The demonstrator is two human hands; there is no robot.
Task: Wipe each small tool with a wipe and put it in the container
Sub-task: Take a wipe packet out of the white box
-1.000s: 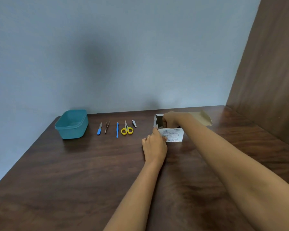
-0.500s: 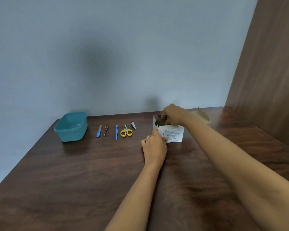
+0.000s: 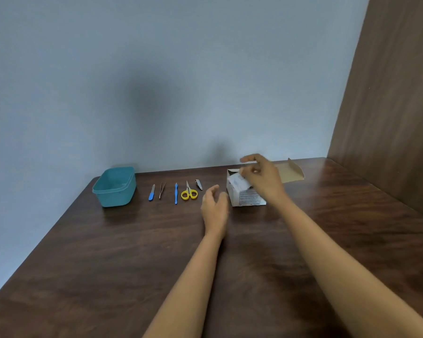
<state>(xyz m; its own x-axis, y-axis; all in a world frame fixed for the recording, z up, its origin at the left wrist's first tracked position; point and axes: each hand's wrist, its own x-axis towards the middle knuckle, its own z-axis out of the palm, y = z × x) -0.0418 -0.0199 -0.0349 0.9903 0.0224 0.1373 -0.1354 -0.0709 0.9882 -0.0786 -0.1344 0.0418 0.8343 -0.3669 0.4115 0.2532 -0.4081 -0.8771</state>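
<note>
Right hand (image 3: 261, 178) had lifted from the box (image 3: 246, 195), pinching a wipe packet (image 3: 239, 183) — left hand (image 3: 214, 203) let go, fingers loosely spread. I counted 5 tools (image 3: 175, 192) unwiped beside the container (image 3: 114, 187).

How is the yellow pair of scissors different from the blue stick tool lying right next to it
The yellow scissors have two round finger loops and short metal blades; the blue stick tool is one thin straight rod, all blue. The scissors are wider, the stick slimmer and slightly longer. Both lie flat on the table, pointing toward the wall, untouched by either hand.
</note>
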